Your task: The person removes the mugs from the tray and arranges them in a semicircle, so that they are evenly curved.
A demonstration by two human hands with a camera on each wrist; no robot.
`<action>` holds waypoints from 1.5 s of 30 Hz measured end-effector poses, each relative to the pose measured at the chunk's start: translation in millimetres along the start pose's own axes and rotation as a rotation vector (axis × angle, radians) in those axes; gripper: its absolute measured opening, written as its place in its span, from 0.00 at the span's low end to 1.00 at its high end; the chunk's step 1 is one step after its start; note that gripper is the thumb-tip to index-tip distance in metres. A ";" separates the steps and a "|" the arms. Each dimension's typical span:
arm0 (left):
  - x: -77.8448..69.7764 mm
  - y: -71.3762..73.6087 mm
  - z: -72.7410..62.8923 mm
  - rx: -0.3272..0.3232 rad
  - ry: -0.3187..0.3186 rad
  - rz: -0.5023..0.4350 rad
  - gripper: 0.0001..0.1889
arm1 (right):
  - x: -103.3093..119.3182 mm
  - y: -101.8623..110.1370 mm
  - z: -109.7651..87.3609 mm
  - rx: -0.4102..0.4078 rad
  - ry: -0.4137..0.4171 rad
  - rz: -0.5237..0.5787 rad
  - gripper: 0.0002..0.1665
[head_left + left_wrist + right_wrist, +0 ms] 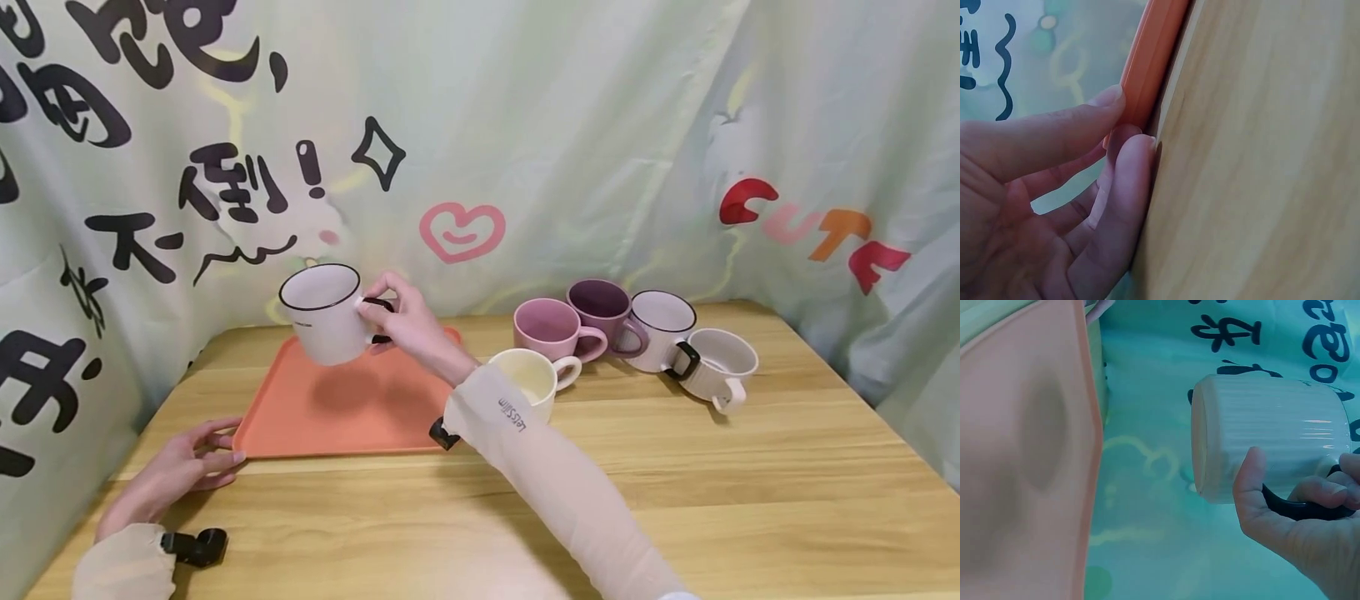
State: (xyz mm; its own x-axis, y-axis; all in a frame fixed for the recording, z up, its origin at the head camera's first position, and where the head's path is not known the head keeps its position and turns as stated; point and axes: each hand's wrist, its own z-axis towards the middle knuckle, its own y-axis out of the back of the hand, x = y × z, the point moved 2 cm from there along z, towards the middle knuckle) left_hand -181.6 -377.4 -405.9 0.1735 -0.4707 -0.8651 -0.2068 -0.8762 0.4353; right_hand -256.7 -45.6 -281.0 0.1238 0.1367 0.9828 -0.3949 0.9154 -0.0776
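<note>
My right hand (pixel 405 321) grips the black handle of a white mug (pixel 324 321) with a dark rim, held upright in the air above the orange tray (pixel 330 417). In the right wrist view the ribbed side of the mug (pixel 1272 437) shows, with the fingers of the right hand (pixel 1310 531) curled round its handle. The tray lies on the table, and the mug's shadow falls on it. At the tray's near left corner, my left hand (pixel 183 467) pinches the edge. The left wrist view shows the left hand's (pixel 1072 187) thumb and fingers on the tray's rim (pixel 1154 62).
Right of the tray stand a cream mug (pixel 534 379), partly behind my right sleeve, a pink mug (pixel 547 329), a purple mug (pixel 600 310), another white mug (pixel 656 329) with black handle, and a ribbed white cup (pixel 712 367). A printed curtain (pixel 540 150) hangs behind the wooden table (pixel 787 492).
</note>
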 end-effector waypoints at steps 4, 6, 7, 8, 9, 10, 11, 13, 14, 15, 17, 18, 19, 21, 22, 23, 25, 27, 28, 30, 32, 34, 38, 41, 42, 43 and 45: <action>0.9 1.3 -0.7 -0.001 0.008 0.003 0.39 | 4.2 5.8 -6.4 -0.012 0.013 -0.001 0.08; 1.2 1.7 -1.0 -0.003 0.014 0.006 0.39 | 6.0 8.4 -10.1 -0.016 0.020 0.001 0.08; 1.4 1.8 -0.9 -0.004 0.017 0.006 0.40 | 7.3 9.8 -12.1 -0.017 0.023 0.002 0.08; 1.5 1.9 -0.8 -0.004 0.019 0.007 0.39 | 8.4 11.3 -14.0 -0.021 0.028 -0.001 0.08; 1.7 2.0 -0.5 -0.006 0.020 0.008 0.39 | 9.6 12.9 -15.8 -0.025 0.033 -0.004 0.08; 1.8 2.0 -0.2 -0.008 0.021 0.009 0.39 | 10.8 14.5 -17.4 -0.029 0.037 -0.006 0.08; 1.9 1.9 0.2 -0.009 0.021 0.011 0.39 | 11.9 16.3 -19.1 -0.031 0.041 -0.008 0.08; 1.7 1.7 1.0 -0.008 0.018 0.014 0.39 | 14.6 20.5 -22.6 -0.039 0.056 -0.009 0.08; 1.4 1.6 1.4 -0.007 0.016 0.017 0.39 | 15.9 22.8 -24.5 -0.044 0.063 -0.010 0.08; 1.1 1.4 1.8 -0.007 0.014 0.019 0.39 | 17.3 25.2 -26.4 -0.049 0.072 -0.006 0.08; 0.1 1.1 2.1 -0.007 0.010 0.019 0.39 | 20.1 29.9 -30.3 -0.058 0.088 0.008 0.08; -0.3 1.0 2.2 -0.006 0.007 0.018 0.39 | 21.5 32.3 -32.1 -0.063 0.095 0.015 0.08; -0.8 0.8 2.1 -0.007 0.005 0.017 0.39 | 22.7 34.5 -33.9 -0.068 0.099 0.022 0.09; -1.3 0.6 1.7 -0.006 0.002 0.019 0.38 | 23.8 39.0 -37.3 -0.073 0.106 0.037 0.09; -1.4 0.5 1.5 -0.006 0.004 0.018 0.38 | 24.1 41.0 -38.8 -0.075 0.108 0.043 0.08; -1.3 0.5 1.5 -0.009 0.007 0.015 0.39 | 24.4 43.0 -40.4 -0.078 0.108 0.046 0.08; -1.7 0.4 1.1 -0.006 0.005 0.021 0.38 | 24.3 46.7 -43.5 -0.079 0.109 0.046 0.08; -2.0 0.2 1.1 -0.010 0.008 0.022 0.38 | 24.2 50.3 -46.4 -0.081 0.109 0.045 0.08; -2.3 0.1 1.2 -0.010 0.008 0.021 0.38 | 24.4 51.9 -47.9 -0.082 0.111 0.044 0.08; -3.1 0.0 1.1 -0.008 0.003 0.028 0.38 | 24.6 55.0 -50.5 -0.081 0.118 0.037 0.08; -3.7 -0.3 1.5 -0.012 0.010 0.025 0.38 | 25.3 58.7 -52.8 -0.084 0.127 0.030 0.08; -3.9 -0.2 1.8 -0.012 0.011 0.025 0.38 | 26.7 62.5 -55.6 -0.085 0.137 0.020 0.07; -3.9 -0.1 2.3 -0.012 0.009 0.016 0.38 | 29.9 72.0 -62.5 -0.102 0.141 0.000 0.07; -3.1 0.0 3.2 -0.009 0.002 0.009 0.39 | 32.1 80.6 -68.4 -0.122 0.142 -0.006 0.08; -2.4 0.1 3.4 -0.008 0.005 0.005 0.39 | 32.5 83.4 -70.4 -0.128 0.139 -0.007 0.08; -1.7 0.1 3.1 -0.009 0.013 0.002 0.39 | 32.9 86.0 -72.4 -0.131 0.132 -0.007 0.08; -0.1 0.9 2.7 -0.006 0.022 0.004 0.39 | 32.8 91.7 -75.7 -0.135 0.119 -0.001 0.07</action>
State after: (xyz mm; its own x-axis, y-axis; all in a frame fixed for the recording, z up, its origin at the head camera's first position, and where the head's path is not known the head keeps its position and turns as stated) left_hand -184.4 -377.9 -406.1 0.1940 -0.4767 -0.8574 -0.2018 -0.8747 0.4407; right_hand -220.0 71.4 -268.5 0.2342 0.1724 0.9568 -0.2697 0.9571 -0.1064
